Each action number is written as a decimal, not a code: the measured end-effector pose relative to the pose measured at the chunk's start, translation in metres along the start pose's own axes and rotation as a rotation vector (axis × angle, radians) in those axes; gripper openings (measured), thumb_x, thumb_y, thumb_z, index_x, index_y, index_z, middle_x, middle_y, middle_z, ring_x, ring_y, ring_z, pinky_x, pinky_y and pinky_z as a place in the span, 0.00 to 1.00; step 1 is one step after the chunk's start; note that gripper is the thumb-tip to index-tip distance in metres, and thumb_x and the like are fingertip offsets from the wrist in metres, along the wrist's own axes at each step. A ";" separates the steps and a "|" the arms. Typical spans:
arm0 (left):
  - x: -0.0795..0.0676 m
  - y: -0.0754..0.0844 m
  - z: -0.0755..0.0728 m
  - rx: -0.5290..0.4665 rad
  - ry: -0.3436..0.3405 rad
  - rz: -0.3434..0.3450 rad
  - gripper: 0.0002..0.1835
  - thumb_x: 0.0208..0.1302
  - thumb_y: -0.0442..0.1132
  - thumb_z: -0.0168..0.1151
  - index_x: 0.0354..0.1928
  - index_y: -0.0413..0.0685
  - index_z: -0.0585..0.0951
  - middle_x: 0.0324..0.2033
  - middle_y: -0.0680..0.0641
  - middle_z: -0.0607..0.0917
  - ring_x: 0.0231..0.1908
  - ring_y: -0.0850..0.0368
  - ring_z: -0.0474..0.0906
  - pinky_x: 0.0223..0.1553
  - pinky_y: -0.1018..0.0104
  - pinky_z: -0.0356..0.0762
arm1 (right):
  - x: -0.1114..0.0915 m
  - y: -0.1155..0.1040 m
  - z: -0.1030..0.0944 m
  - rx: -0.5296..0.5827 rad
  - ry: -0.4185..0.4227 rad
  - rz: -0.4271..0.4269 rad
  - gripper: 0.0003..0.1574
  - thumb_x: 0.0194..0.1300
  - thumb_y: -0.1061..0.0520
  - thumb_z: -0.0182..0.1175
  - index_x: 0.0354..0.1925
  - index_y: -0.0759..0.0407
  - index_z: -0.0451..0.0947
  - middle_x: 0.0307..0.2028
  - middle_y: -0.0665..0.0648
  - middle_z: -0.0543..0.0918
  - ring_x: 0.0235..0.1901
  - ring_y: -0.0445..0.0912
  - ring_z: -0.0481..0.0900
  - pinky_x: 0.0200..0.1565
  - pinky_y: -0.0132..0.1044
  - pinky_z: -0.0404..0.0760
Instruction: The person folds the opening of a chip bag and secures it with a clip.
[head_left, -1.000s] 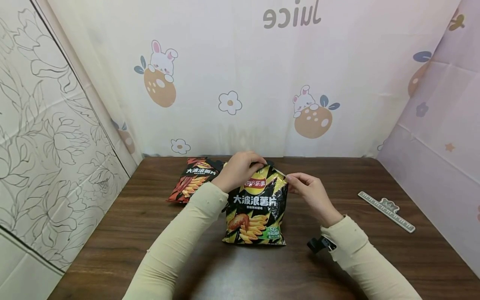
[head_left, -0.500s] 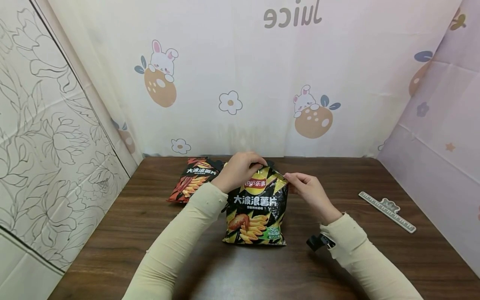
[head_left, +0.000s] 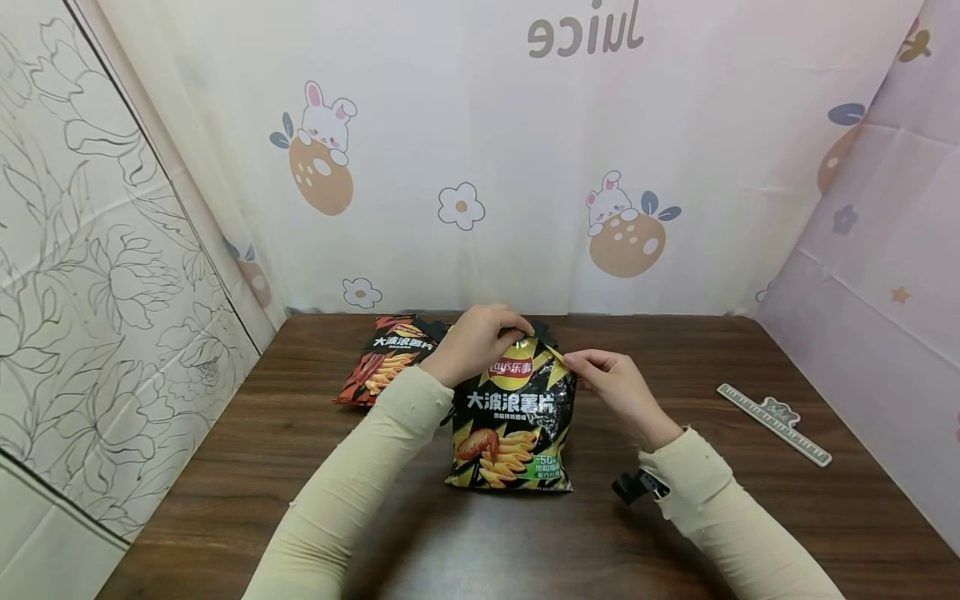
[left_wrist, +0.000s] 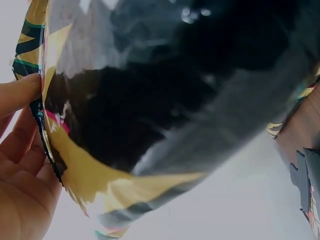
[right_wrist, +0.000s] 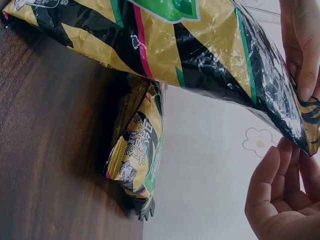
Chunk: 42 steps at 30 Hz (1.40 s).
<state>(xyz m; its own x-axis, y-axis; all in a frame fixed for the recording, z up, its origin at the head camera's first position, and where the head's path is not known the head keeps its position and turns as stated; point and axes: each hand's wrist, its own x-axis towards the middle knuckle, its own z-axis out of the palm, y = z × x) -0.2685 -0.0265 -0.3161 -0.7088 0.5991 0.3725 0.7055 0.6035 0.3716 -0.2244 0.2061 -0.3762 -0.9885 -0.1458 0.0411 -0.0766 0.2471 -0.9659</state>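
A black-and-yellow chip bag (head_left: 512, 429) stands upright mid-table, its front facing me. My left hand (head_left: 474, 342) pinches its top edge at the left and middle; in the left wrist view, the left hand's thumb and fingers (left_wrist: 25, 157) lie on opposite sides of that edge. At the top right corner, my right hand (head_left: 617, 385) pinches the bag, where a narrow yellow strip of the top edge shows folded. In the right wrist view, the right hand's fingertips (right_wrist: 282, 187) meet the corner, with the left hand (right_wrist: 305, 50) further along the edge.
To the left behind lies a red-and-black chip bag (head_left: 386, 362) with a dark clip on top. A second yellow-black bag (right_wrist: 142, 147) with a dark clip (right_wrist: 146, 210) stands behind the front one. A white ruler-shaped clip (head_left: 776, 422) lies at right on the wooden table (head_left: 675, 533).
The right hand has shifted slightly left, and the bag's top right corner now shows a folded yellow strip. The left hand and the bag's body hold their place.
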 end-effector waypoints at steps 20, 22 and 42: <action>-0.005 0.003 -0.013 -0.064 -0.084 -0.066 0.15 0.69 0.37 0.60 0.56 0.51 0.82 0.55 0.51 0.82 0.57 0.55 0.78 0.58 0.59 0.76 | 0.001 0.002 0.001 -0.020 0.007 -0.035 0.29 0.69 0.42 0.59 0.51 0.66 0.81 0.40 0.43 0.85 0.42 0.36 0.83 0.46 0.34 0.83; -0.005 0.004 -0.015 -0.091 -0.081 -0.086 0.16 0.69 0.38 0.60 0.57 0.50 0.81 0.56 0.50 0.82 0.56 0.54 0.78 0.57 0.58 0.76 | 0.001 0.003 0.001 -0.025 0.007 -0.034 0.29 0.69 0.42 0.59 0.51 0.66 0.81 0.40 0.43 0.85 0.42 0.36 0.83 0.46 0.34 0.83; 0.001 0.006 -0.015 -0.077 -0.130 -0.205 0.09 0.68 0.48 0.62 0.39 0.54 0.87 0.38 0.54 0.88 0.29 0.61 0.78 0.34 0.65 0.74 | -0.001 0.001 0.001 -0.054 0.015 -0.043 0.28 0.69 0.42 0.60 0.51 0.65 0.82 0.40 0.46 0.86 0.41 0.36 0.83 0.46 0.35 0.83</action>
<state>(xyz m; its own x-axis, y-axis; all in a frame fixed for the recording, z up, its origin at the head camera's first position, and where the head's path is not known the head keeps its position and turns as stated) -0.2655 -0.0301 -0.3012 -0.8277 0.5340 0.1726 0.5418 0.6803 0.4936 -0.2232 0.2055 -0.3771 -0.9860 -0.1427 0.0863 -0.1253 0.2922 -0.9481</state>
